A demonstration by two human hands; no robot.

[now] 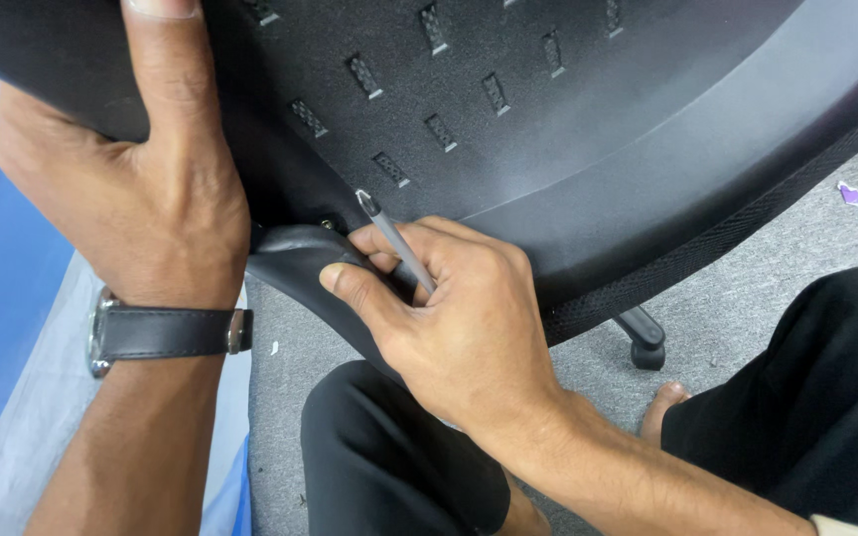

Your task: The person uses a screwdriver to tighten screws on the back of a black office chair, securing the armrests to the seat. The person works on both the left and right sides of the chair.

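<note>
Grey carpet (806,233) covers the floor, with a blue sheet (2,288) along the left edge and a small purple scrap (849,193) lying far right. No label shows on the black chair seat (548,109), only small rectangular slots; its upper part is cut off by the frame. One caster (645,342) peeks from beneath. The left hand (141,189), a watch (166,332) on its wrist, is wrapped around the seat's edge. The right hand (449,318) is closed on a thin metal tool (396,241), its tip by a dark bracket (300,260); what the tip meets is hard to make out.
</note>
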